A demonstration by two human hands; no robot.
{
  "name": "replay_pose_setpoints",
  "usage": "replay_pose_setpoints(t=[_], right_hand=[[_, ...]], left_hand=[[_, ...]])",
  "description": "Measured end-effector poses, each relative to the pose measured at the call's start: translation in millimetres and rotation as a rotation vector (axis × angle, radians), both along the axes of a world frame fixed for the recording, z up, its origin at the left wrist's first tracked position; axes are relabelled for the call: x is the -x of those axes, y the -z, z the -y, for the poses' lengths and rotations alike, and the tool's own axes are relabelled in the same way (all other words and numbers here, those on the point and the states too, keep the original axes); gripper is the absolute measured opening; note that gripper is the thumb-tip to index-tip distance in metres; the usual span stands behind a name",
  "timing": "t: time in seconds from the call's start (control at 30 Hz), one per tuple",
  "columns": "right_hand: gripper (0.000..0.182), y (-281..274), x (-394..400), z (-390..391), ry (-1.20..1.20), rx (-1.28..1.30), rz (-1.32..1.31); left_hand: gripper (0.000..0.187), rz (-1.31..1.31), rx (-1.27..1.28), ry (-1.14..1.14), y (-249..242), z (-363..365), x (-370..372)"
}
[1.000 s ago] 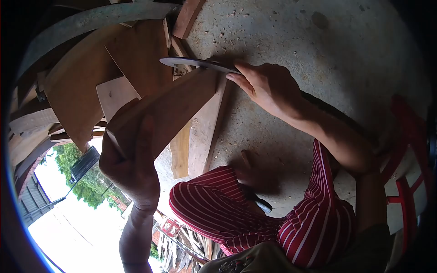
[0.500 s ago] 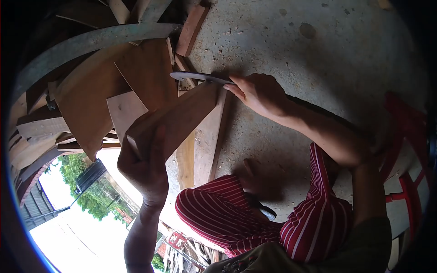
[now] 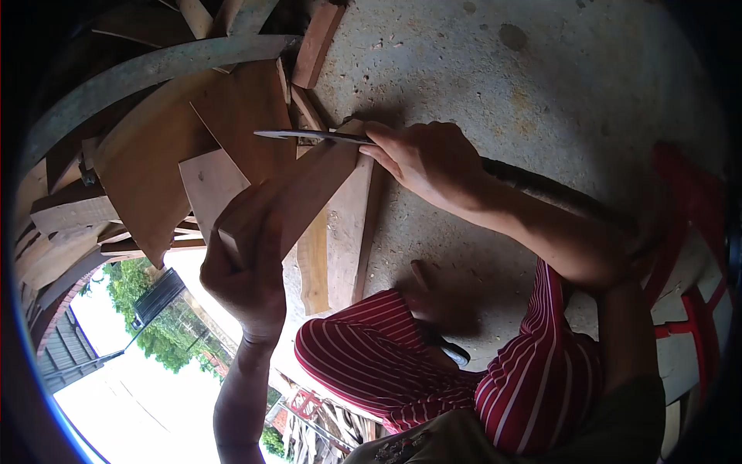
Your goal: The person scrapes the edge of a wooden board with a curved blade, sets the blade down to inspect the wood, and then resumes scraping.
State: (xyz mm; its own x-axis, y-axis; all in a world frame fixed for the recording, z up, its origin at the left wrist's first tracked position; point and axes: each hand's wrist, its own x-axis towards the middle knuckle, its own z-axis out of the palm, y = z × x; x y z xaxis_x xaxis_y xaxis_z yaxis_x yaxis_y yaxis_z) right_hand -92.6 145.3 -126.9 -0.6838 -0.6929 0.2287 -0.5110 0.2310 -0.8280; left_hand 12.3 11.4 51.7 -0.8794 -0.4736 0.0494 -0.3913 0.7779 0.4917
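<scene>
A thick, squared wooden block [image 3: 313, 193] slants up and to the right, its near end gripped by my left hand [image 3: 243, 267], fingers wrapped round it. My right hand [image 3: 433, 162] is closed on a long-handled knife [image 3: 305, 135]. The thin blade lies across the block's far end and points left, seen nearly edge-on. Its dark handle runs back along my right forearm, which partly hides it. Beneath the block, a pale board [image 3: 348, 240] slopes down towards my knees.
Wood sheets and offcuts [image 3: 162, 147] are heaped at left, below a curved grey-green band [image 3: 170, 69]. A reddish wooden piece [image 3: 318, 48] lies beyond the block. Wood chips dot the concrete floor [image 3: 464, 69]. At right stands a red metal frame [image 3: 699, 332]. My legs in striped trousers [image 3: 363, 348] are below.
The knife has slid left across the block's end, and its blade has turned more edge-on. My right hand has moved slightly left with it. My left hand keeps its hold.
</scene>
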Motion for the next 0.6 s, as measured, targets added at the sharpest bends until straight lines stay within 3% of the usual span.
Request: replay_pose_setpoints(t=[0.17, 0.23, 0.37, 0.6], right_hand=[[0.023, -9, 2, 0, 0.000, -0.048, -0.019], [0.022, -21, -2, -12, -0.023, -0.028, -0.030], [0.021, 4, 1, 2, -0.028, -0.063, 0.013], [0.021, -22, -8, -12, -0.031, -0.004, 0.030]], left_hand=[[0.027, 0.047, -0.001, -0.043, -8, 3, 6], [0.027, 0.049, 0.064, 0.056, -2, -1, -2], [0.029, 0.050, -0.017, -0.080, -7, 0, 2], [0.029, 0.015, 0.043, 0.019, -3, 0, 2]])
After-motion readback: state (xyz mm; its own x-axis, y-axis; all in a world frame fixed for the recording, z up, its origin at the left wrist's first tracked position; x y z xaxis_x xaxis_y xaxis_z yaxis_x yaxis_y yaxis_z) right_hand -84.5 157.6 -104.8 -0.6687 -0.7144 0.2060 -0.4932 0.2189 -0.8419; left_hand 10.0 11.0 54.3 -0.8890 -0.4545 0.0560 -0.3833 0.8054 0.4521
